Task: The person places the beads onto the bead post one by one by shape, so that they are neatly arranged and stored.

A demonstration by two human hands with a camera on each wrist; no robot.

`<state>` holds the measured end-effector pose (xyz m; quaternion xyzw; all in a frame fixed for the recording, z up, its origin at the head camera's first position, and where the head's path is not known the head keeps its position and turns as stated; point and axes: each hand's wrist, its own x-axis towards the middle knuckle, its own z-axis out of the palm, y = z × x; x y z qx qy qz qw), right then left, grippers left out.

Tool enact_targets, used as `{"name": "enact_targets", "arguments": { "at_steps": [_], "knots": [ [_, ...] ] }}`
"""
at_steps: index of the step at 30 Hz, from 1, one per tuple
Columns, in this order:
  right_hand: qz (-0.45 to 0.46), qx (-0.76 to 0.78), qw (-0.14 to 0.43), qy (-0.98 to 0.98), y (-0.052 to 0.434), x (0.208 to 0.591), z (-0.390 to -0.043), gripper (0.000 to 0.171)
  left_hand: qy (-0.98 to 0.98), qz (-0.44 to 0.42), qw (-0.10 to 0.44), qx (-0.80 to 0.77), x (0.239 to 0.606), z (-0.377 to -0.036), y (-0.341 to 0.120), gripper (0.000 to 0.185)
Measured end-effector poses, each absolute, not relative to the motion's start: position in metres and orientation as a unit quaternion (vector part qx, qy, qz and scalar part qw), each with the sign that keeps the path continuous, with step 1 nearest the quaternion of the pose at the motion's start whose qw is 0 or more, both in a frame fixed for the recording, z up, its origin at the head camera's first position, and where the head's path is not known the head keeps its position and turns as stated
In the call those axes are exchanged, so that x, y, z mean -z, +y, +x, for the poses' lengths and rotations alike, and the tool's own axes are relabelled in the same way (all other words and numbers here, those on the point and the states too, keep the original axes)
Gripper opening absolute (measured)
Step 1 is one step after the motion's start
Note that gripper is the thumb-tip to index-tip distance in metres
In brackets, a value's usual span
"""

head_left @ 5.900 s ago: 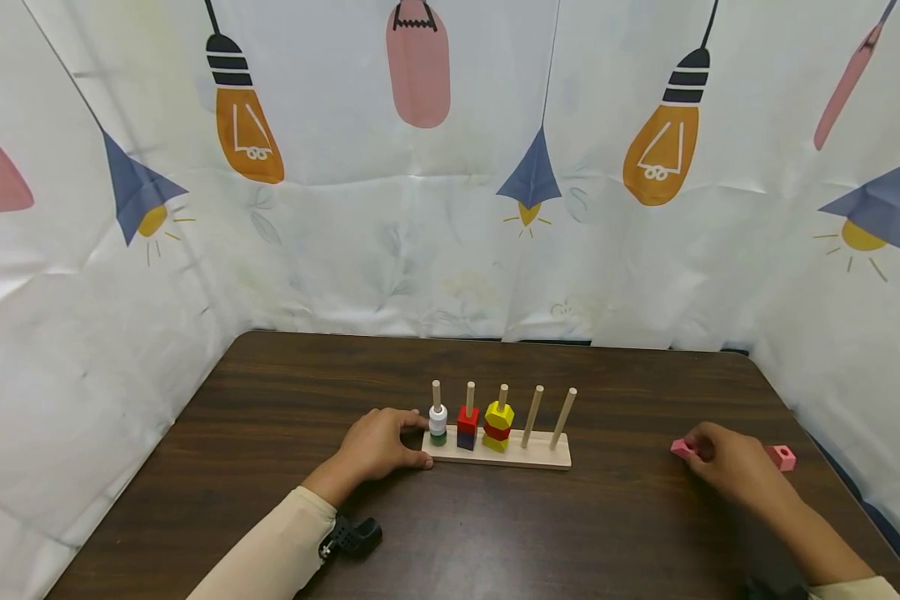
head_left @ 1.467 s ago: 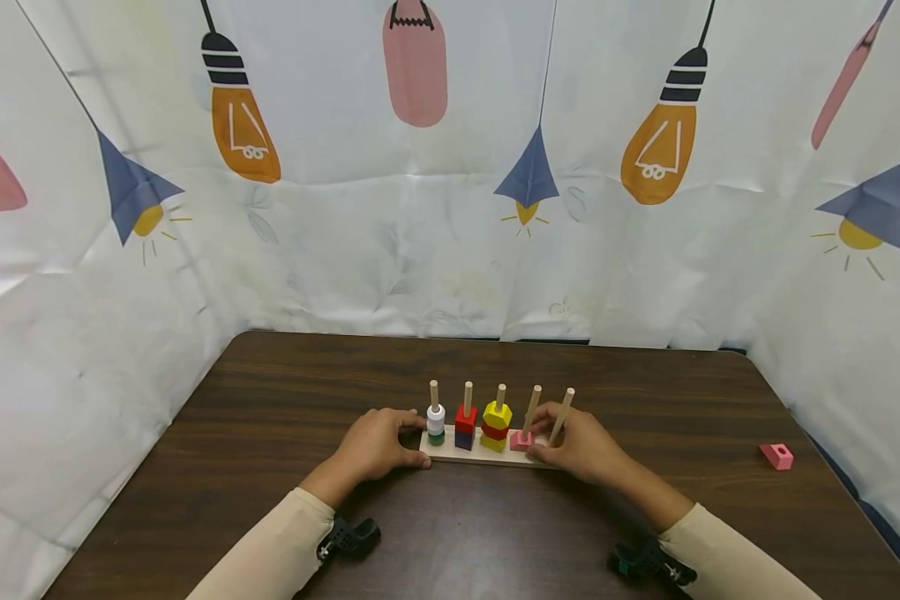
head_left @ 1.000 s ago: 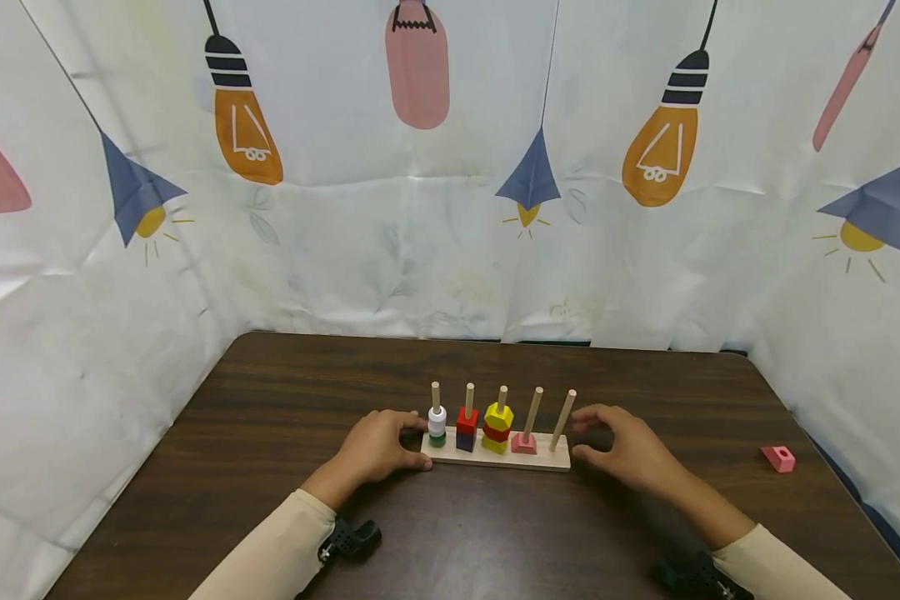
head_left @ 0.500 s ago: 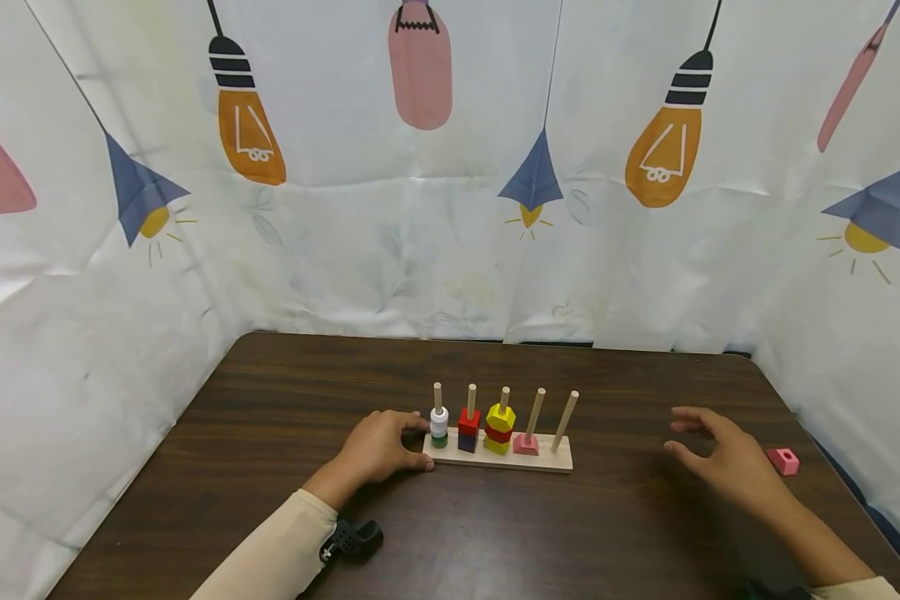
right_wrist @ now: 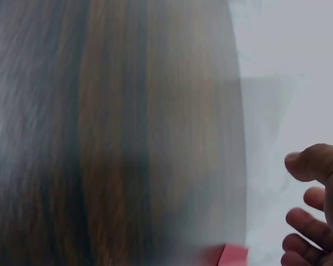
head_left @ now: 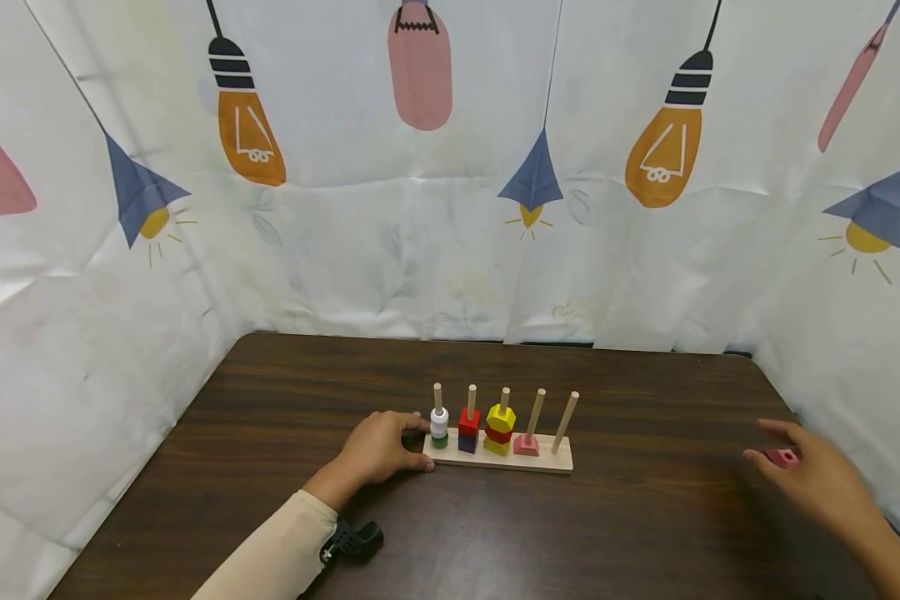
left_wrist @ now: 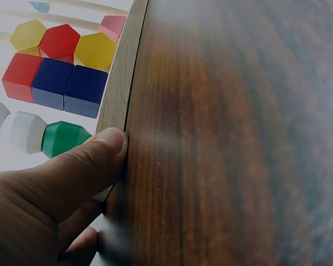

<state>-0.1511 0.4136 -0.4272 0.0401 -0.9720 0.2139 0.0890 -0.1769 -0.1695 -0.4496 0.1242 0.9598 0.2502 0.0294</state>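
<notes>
Tabletop: pink block (head_left: 782, 457) under right grip (head_left: 813, 473) (edge)

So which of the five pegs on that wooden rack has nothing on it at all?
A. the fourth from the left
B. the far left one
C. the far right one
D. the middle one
C: the far right peg stands bare, while the fourth peg already carries a pink block and the three left ones carry stacks.

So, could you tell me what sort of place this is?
Probably a makeshift recording booth: a dark wooden table closed in by white curtains printed with lightbulbs, holding only a wooden peg toy with coloured blocks.
</notes>
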Motion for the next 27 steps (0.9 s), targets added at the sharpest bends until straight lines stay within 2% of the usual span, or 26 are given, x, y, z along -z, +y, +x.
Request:
{"name": "enact_targets", "arguments": {
  "at_steps": [5,16,27],
  "knots": [
    [0.023,-0.173,0.123,-0.977,0.433,0.433,-0.15,0.057,0.96,0.122,0.032,-0.249,0.449,-0.176,-0.169,0.051],
    [-0.022,-0.155,0.059,-0.986,0.447,0.441,-0.149,0.047,0.959,0.124,0.031,-0.253,0.45,-0.178,-0.169,0.051],
    [-0.02,-0.163,0.069,-0.984,0.448,0.448,-0.156,0.034,0.958,0.121,0.033,-0.257,0.449,-0.177,-0.17,0.05]
  ]
}}
